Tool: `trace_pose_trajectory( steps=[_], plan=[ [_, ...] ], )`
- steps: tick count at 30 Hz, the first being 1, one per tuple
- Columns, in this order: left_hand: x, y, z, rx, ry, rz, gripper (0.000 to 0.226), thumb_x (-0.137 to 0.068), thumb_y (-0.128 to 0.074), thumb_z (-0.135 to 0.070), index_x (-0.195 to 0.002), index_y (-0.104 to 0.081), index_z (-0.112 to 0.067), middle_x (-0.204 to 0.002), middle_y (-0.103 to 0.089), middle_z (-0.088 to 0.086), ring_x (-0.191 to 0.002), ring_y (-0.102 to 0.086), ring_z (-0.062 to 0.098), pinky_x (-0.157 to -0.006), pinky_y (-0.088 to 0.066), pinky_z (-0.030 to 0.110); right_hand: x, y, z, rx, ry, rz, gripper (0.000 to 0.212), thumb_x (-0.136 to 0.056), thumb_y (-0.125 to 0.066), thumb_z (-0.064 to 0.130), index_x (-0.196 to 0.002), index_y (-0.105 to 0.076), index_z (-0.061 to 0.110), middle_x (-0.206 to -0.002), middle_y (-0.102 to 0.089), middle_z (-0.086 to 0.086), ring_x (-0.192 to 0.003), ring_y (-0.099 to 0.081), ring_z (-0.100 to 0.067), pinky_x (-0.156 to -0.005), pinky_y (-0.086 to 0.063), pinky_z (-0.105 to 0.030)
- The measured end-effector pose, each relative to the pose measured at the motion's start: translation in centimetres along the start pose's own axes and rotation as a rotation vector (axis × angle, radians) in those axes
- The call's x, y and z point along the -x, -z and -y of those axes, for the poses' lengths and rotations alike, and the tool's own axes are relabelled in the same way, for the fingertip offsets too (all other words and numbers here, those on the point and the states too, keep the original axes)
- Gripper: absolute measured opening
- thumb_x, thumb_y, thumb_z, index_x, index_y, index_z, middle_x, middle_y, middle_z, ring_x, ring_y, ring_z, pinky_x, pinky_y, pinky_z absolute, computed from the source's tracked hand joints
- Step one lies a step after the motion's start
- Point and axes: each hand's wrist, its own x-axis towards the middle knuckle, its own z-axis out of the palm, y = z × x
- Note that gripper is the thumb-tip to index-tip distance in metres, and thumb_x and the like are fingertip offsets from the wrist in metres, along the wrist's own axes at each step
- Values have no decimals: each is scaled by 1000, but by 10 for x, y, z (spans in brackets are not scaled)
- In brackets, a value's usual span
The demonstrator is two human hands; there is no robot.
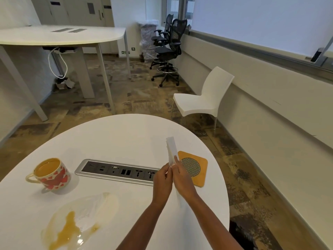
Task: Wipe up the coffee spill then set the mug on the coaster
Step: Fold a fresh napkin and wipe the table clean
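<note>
A brown coffee spill [72, 226] spreads over the near left of the white round table [126, 134], partly smeared thin. Behind it stands a cream mug with red hearts [52, 175], full of coffee, handle to the left. An orange square coaster [195, 167] with a mesh disc lies at the right of the table. Both hands meet in front of the coaster, holding a folded white paper towel [171, 148] upright between them: my left hand [162, 181] grips its lower part, my right hand [182, 177] pinches it beside the left.
A grey power socket strip [117, 171] is set into the table between mug and coaster. A white chair [207, 96] stands past the table's far right edge. Another white table [59, 36] and black office chairs [167, 49] are farther back.
</note>
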Motion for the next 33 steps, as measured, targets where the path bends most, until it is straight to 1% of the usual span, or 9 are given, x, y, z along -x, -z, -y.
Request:
trace_pose_trajectory(
  steps=[7, 12, 16, 18, 21, 22, 24, 26, 33],
  plan=[
    [1, 4, 1, 121, 74, 60, 26, -96, -39, -14, -105, -64, -15, -95, -71, 13, -90, -69, 19, -69, -57, 23, -5, -4, -15, 37, 23, 39, 46, -100, -21, 31, -145, -14, 32, -159, -2, -7, -147, 2, -23, -115, -26, -51],
    [-1, 3, 0, 152, 92, 63, 26, -96, -38, -17, -102, -63, -11, -99, -70, 15, -92, -68, 21, -68, -57, 22, -3, -6, -17, 52, 20, 52, 49, -99, -16, 37, -146, -6, 33, -158, 5, -6, -147, 3, -24, -114, -28, -49],
    [0, 1, 0, 170, 98, 103, 31, -95, -41, -21, -114, -61, -8, -105, -70, 11, -97, -67, 19, -74, -56, 24, 0, -6, -12, 28, 8, 52, 60, -90, -13, 53, -146, -3, 34, -158, 10, -5, -147, 6, -23, -116, -23, -49],
    [1, 0, 1, 180, 82, 118, 31, -94, -41, -21, -115, -61, -9, -105, -70, 10, -96, -67, 18, -75, -55, 23, 1, -6, -12, 38, 2, 59, 76, -77, -12, 64, -146, -3, 34, -158, 10, -5, -147, 4, -24, -117, -20, -50],
    [0, 1, 0, 218, 107, 67, 24, -94, -42, -14, -97, -66, -19, -89, -70, 9, -81, -67, 19, -62, -54, 22, -1, -3, -16, -77, 1, 27, 90, -70, -19, 81, -146, -14, 33, -157, -10, -8, -144, -18, -28, -108, -37, -50],
    [-1, 2, 1, 224, 117, 47, 26, -94, -42, -12, -90, -65, -23, -83, -68, 8, -78, -64, 21, -63, -53, 26, -2, 0, -17, -85, 11, -1, 83, -76, -23, 77, -145, -20, 32, -155, -19, -8, -140, -27, -27, -106, -41, -49],
    [-3, 6, 2, 227, 134, 18, 28, -94, -42, -10, -82, -63, -25, -79, -63, 6, -78, -58, 23, -69, -48, 36, -4, 8, -19, -56, 37, -81, 54, -94, -28, 48, -144, -25, 28, -149, -31, -7, -133, -37, -23, -106, -42, -42],
    [-3, 11, 1, 246, 153, 8, 27, -94, -41, -11, -81, -63, -21, -82, -62, 6, -78, -55, 21, -71, -46, 37, -7, 19, -23, -25, 38, -126, 46, -98, -30, 34, -143, -26, 25, -143, -40, -6, -123, -46, -21, -100, -44, -36],
    [1, 22, -1, 364, 255, -7, 27, -97, -35, -14, -86, -58, -24, -90, -62, -3, -85, -56, 14, -78, -48, 31, -7, 43, -30, -148, -103, -40, 48, -94, -43, 36, -138, -31, 23, -116, -54, -4, -98, -56, -20, -75, -49, -28]
  ],
)
